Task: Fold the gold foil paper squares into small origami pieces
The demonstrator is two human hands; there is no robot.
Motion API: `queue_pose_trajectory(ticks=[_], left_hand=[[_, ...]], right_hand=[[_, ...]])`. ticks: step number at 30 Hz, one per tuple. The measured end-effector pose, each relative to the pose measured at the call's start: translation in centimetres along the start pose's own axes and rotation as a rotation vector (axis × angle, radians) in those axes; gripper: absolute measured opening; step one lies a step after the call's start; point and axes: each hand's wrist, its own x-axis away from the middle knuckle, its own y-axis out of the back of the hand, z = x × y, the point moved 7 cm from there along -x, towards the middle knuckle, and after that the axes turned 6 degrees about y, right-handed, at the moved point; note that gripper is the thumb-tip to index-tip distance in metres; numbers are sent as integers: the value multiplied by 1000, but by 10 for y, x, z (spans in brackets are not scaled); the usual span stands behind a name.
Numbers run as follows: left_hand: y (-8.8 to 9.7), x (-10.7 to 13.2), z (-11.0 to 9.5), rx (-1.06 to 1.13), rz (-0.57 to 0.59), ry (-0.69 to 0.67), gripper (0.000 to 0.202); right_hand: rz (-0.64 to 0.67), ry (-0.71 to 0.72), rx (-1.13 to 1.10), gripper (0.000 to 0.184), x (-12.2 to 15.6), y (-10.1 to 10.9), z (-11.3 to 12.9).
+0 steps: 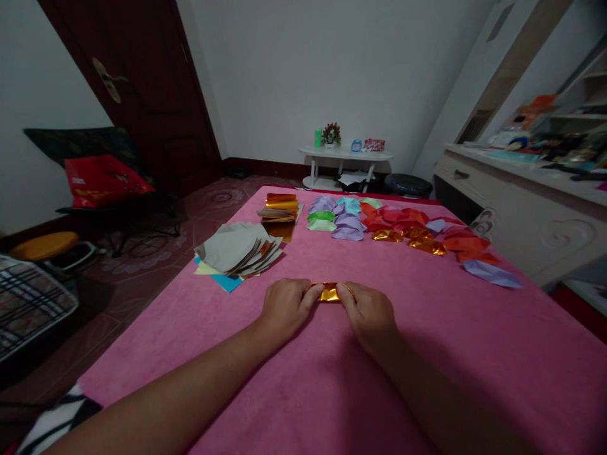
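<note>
A small folded piece of shiny gold foil paper [329, 292] is held between my two hands, low over the pink cloth. My left hand [288, 302] grips its left end, thumb on the near face. At the opposite end, my right hand [370, 309] pinches it the same way. My fingers behind the paper are mostly hidden. Beyond my left hand lies a fanned stack of greyish paper sheets [232, 246], with blue paper [230, 282] showing under it. Behind that is a pile of gold foil sheets [279, 215].
The pink cloth [265, 379] covers the table. Folded paper pieces in several colours, including purple ones [348, 226], red ones [393, 218] and gold ones [386, 236], lie at the far right. A cabinet [526, 208] stands right; a chair with a red bag [107, 180] stands left.
</note>
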Motion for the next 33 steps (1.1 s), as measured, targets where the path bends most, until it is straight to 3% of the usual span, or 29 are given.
queue_pose_trajectory(ticks=[8,14,18,22,24,29,33], left_hand=[[-1,1,-2,-54,7,-28,49],[-2,-1,6,44,5,72,62],[-5,3,-4,11,9,-16,61],[-4,3,-2,158,-5,30,63],[-3,1,2,249,-18,69,63],[-4,1,3,264,-6,51,60],[-4,2,5,337,-18,67,61]], right_hand=[[41,-60,206,53,-1,-6,-3],[42,143,287,43,3,-14,9],[9,-34,273,53,3,-10,-2],[-4,59,264,51,4,-13,3],[8,105,219,52,5,-16,6],[32,-40,-37,59,6,-11,2],[15,-77,-216,60,8,-6,3]])
